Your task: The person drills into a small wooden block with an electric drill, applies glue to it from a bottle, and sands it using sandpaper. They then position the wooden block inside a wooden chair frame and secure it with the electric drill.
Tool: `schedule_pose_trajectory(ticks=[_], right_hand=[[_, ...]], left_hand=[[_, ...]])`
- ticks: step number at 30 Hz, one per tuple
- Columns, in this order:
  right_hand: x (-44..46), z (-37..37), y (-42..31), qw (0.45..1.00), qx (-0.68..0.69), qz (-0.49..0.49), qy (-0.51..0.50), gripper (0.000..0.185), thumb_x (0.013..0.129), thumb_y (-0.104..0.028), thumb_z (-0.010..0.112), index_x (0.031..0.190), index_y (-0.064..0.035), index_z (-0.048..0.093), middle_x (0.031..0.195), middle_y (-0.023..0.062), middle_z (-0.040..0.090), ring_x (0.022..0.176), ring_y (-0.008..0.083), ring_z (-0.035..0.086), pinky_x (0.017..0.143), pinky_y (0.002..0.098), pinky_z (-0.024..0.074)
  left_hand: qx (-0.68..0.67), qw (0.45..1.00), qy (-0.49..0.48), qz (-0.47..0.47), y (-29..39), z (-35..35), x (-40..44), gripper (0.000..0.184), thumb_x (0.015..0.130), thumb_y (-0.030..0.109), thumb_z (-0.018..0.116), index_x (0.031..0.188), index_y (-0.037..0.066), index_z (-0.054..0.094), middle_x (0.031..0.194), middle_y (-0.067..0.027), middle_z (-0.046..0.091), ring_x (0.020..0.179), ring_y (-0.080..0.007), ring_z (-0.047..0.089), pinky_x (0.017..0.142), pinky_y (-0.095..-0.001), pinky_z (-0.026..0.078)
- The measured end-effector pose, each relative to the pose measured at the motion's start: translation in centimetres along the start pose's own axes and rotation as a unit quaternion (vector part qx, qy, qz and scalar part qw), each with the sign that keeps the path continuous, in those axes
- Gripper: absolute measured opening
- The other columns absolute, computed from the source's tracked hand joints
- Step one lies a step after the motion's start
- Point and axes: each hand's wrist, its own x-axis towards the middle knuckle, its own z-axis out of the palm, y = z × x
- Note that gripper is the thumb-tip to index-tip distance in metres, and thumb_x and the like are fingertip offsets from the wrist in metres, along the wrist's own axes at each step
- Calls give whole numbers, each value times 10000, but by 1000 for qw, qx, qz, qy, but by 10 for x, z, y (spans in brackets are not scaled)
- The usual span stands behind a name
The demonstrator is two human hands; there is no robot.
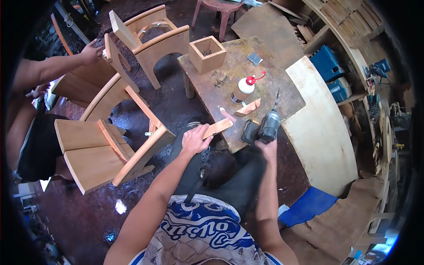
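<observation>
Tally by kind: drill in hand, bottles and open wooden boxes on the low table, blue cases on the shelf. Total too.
Drill: 1
Bottle: 1
Open wooden box: 1
Blue cases: 2
Total: 5

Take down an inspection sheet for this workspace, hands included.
Surface: wooden table, stained top
Job's things: wood strip, drill, red-capped bottle, chair frame
Clutter: loose screws, small packet, wood piece
Hands: left hand holds the strip; right hand holds the drill
Cables: none seen on the table; elsewhere cannot tell
Surroundings: another person's arm at left, blue case, dark floor with shiny patches
</observation>
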Motion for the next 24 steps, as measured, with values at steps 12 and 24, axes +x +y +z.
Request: schedule_pose_trajectory(ticks=[12,24], right_hand=[[14,35,31,933,-126,-159,299,346,730,-57,765,1034,18,619,928,83,673,854,212,655,830,365,526],[-58,-48,-100,978,-198,-3,-60,436,595,30,688,1028,-7,656,892,48,680,796,161,639,735,318,528]], left_hand=[[93,985,-116,91,20,-4,-8,385,793,282,706,1035,54,511,887,-165,666,799,-358,686,700,-482,548],[178,950,-250,49,38,5,4,449,823,373,670,1046,1,553,839,-220,706,807,-395,711,772,-494,560]])
